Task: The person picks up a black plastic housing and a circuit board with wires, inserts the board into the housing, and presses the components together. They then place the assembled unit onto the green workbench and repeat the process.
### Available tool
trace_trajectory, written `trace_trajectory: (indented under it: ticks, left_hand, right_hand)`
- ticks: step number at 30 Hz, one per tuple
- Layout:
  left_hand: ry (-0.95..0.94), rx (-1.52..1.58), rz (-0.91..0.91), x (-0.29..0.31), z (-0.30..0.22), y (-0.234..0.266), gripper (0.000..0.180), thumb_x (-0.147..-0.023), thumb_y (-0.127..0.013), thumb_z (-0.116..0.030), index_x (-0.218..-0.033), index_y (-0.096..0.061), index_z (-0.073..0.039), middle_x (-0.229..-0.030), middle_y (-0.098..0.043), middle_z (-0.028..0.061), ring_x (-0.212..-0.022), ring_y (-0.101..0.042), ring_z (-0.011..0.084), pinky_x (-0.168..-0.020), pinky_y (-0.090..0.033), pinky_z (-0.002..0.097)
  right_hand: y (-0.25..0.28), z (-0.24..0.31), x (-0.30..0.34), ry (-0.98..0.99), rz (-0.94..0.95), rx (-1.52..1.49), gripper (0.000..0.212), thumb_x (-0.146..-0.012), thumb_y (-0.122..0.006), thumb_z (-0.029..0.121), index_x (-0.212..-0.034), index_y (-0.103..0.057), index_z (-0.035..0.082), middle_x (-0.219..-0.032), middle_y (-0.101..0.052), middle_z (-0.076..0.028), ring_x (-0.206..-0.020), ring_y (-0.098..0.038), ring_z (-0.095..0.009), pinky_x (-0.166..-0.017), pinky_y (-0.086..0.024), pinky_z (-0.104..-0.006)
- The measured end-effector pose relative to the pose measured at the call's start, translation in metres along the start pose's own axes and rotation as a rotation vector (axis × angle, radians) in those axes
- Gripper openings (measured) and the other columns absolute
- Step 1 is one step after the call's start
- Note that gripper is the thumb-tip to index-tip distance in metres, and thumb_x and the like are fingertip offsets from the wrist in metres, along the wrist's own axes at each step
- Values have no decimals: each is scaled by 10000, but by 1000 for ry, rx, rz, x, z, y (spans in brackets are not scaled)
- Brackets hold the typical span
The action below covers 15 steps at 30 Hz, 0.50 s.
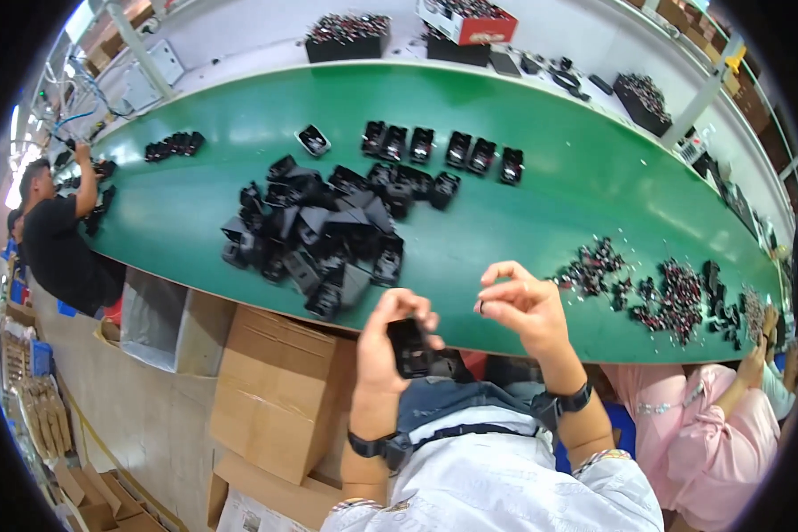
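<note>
My left hand (379,341) grips a black plastic housing (410,348) at the near edge of the green table, with the fingers wrapped round it. To its right, my right hand (525,310) is raised with thumb and fingertips drawn together on a small dark piece (480,307), too small to name. Beyond my left hand, a heap of black housings (315,226) lies loosely piled on the table. Behind that heap stands a row of similar black housings (422,144), and one more housing (312,139) sits apart to their left.
Small black and red parts (678,301) are spread along the right of the green table (505,226). Boxes of parts (348,37) line the back shelf. A person in black (62,235) works at the far left, one in pink (700,443) at right. Cardboard boxes (270,390) stand below.
</note>
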<state>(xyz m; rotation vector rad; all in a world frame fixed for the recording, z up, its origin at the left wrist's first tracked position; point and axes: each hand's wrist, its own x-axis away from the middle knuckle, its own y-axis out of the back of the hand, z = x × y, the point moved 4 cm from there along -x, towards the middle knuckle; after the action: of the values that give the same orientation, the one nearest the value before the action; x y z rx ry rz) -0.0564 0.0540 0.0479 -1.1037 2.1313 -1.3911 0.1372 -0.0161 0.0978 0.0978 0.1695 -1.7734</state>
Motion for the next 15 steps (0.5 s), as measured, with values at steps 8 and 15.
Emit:
trace_trajectory:
  ticks: [8,15]
  left_hand:
    - [285,72,19,16,93,-34,362,-1082,-434,-271,-1336,-519,-29,-1337,-599,178,-1171,-645,307,-990,-562,421]
    - [162,-197,79,32,120,-58,383,-1091,-441,-231,-1381,-521,6,-1354,-575,132,-1166,-609,183,-1030,-485,334]
  right_hand:
    - [36,-1,96,-45,-142,-218,261,-855,-737,-141,-1077,-640,-44,-1174,-694,-185,-1099,-690,-224,-922,-594,-340]
    - [40,8,112,107,-159,-20,191,-784,-744,-173,-910,-706,-34,-1149,-716,-227,-1048,-708,-232,-924,-584,-338]
